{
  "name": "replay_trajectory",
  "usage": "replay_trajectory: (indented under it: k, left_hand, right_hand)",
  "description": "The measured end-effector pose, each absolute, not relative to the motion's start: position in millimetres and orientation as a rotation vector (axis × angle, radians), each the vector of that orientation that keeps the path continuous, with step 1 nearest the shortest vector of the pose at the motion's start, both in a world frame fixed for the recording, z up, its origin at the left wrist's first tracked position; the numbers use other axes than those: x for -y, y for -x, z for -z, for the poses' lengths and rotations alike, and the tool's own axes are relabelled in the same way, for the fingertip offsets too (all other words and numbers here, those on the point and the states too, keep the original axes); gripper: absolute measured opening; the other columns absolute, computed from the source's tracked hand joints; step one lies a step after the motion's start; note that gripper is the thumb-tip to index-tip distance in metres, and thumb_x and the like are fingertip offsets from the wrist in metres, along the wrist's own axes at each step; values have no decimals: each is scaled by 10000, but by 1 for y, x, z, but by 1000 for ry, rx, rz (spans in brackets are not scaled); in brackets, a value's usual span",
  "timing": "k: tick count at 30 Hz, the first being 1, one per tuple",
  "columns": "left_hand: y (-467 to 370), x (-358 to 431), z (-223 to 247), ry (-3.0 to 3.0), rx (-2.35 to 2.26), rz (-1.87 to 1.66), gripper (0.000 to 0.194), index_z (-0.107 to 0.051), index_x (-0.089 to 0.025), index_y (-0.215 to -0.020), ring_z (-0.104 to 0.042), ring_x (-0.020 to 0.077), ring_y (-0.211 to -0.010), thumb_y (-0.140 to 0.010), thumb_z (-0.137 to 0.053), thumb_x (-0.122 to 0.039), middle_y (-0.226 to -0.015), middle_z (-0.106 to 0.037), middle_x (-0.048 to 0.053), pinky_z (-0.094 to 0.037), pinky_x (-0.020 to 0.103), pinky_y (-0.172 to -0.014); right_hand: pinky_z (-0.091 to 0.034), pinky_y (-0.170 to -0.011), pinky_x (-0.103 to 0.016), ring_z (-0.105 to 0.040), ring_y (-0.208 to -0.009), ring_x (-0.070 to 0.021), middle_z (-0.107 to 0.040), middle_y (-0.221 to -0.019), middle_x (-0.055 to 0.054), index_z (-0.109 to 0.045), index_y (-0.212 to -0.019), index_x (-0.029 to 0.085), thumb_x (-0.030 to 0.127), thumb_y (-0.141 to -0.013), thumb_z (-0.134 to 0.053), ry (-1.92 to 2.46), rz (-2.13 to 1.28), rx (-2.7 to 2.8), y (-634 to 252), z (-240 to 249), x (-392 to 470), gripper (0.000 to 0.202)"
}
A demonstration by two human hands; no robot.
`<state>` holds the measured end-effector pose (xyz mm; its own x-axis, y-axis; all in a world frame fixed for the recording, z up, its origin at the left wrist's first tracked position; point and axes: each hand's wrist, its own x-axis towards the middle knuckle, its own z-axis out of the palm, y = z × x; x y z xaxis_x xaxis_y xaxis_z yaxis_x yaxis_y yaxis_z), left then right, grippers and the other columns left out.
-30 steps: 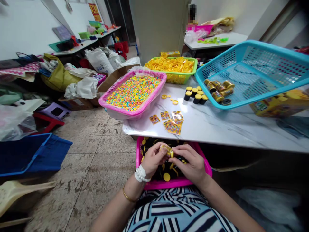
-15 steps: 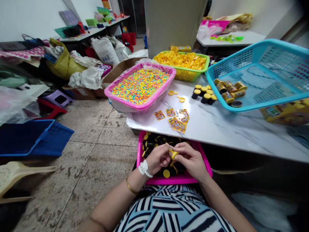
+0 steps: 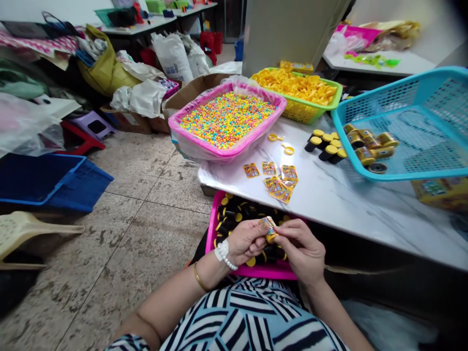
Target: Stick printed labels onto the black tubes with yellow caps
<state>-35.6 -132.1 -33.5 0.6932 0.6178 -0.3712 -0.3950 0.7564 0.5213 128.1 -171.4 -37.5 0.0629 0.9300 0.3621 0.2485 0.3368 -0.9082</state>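
My left hand point(image 3: 248, 242) and my right hand point(image 3: 302, 248) pinch a small canister with a colourful yellow label point(image 3: 269, 229) between them. Both are held above a pink basket point(image 3: 211, 234) of black canisters with yellow lids. Flat printed labels point(image 3: 278, 189) lie on the white marbled table point(image 3: 321, 204) just beyond. Behind these are two yellow rings point(image 3: 288, 149) and a group of black canisters with yellow lids point(image 3: 325, 146). A tilted blue basket point(image 3: 413, 175) holds several labelled canisters point(image 3: 371, 145).
A pink tray of coloured beads point(image 3: 223, 152) stands at the table's left end. Behind it is a green basket point(image 3: 310, 114) of yellow plastic pieces. Blue crates point(image 3: 80, 185) and a cream stool point(image 3: 25, 226) are on the floor at left.
The view has shifted, so the table items appear further right. The canister in my hands now shows its printed label side, where its yellow end showed before.
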Motion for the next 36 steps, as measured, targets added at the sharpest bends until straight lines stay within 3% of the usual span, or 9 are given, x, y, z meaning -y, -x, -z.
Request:
replay_trajectory:
  k: [3, 8, 11, 13, 15, 20, 27, 32, 36]
  left_hand:
    - [32, 131, 36, -439, -579, -597, 468, -555, -141, -889, -239, 8, -318, -741, -776, -525, -443, -425, -98, -141, 131, -307]
    - [26, 129, 35, -410, -635, -643, 539, -557, -137, -977, -331, 32, -340, -745, -739, -589, -506, -530, -54, -224, 140, -323]
    - [27, 125, 34, -465, -657, -637, 672, -533, -113, -1165, -380, 49, -366, -746, -727, -601, -569, -590, -21, -232, 150, -334]
    - [30, 123, 34, -493, -684, -629, 703, -528, -101, -1182, -359, 41, -364, -731, -740, -596, -571, -585, -24, -189, 151, -336]
    - [33, 123, 34, -512, -720, -627, 680, -547, -98, -1140, -347, 34, -369, -715, -756, -587, -570, -575, -28, -163, 154, -342]
    - [42, 125, 40, -555, -798, -641, 584, -583, -108, -1043, -331, 22, -382, -724, -757, -565, -575, -550, -38, -136, 161, -354]
    - [53, 123, 44, -647, -923, -678, 607, -604, -116, -977, -337, 27, -386, -668, -773, -611, -574, -537, -35, -123, 167, -367]
    - [58, 126, 37, -726, -970, -716, 562, -608, -124, -1002, -348, 33, -411, -729, -722, -602, -594, -542, -32, -158, 163, -386]
    - [68, 120, 30, -993, -1076, -838, 405, -642, -134, -976, -447, 72, -489, -832, -646, -512, -609, -552, -20, -298, 179, -447]
  right_hand:
    - [-561, -764, -273, -618, -1009, -170, -587, -1120, -56, -701, -1153, 323, 127, -828, -708, 1166, -733, 1584, -126, 36, 172, 379]
    - [-585, -738, -255, -651, -942, -152, -606, -1070, -55, -703, -1094, 274, 149, -855, -670, 1237, -542, 1713, -142, 10, 153, 272]
    - [-569, -845, -324, -655, -935, -177, -649, -1036, -61, -718, -1042, 235, 171, -834, -699, 1335, 115, 1718, -191, -31, 118, 218]
    - [-550, -874, -384, -658, -939, -220, -666, -1075, -96, -734, -1066, 205, 242, -822, -726, 1440, 642, 1587, -231, -61, 90, 247]
    - [-548, -826, -407, -658, -920, -255, -661, -1130, -145, -715, -1154, 166, 360, -847, -699, 1605, 851, 1534, -262, -80, 66, 364]
    - [-474, -716, -306, -630, -850, -192, -690, -1097, -82, -732, -1095, 210, 387, -937, -560, 1747, 829, 1693, -259, -67, 35, 293]
    - [-367, -820, -393, -476, -1014, -306, -625, -1088, -122, -733, -997, 223, 370, -867, -595, 2060, 880, 2087, -262, -49, -25, 240]
    - [-378, -834, -382, -508, -1016, -299, -624, -1095, -125, -698, -966, 178, 295, -824, -622, 2014, 822, 2278, -266, -51, -28, 200]
    - [-384, -684, -327, -588, -916, -252, -652, -985, -80, -633, -975, 190, 327, -837, -598, 2052, 671, 2299, -254, -53, 14, 197]
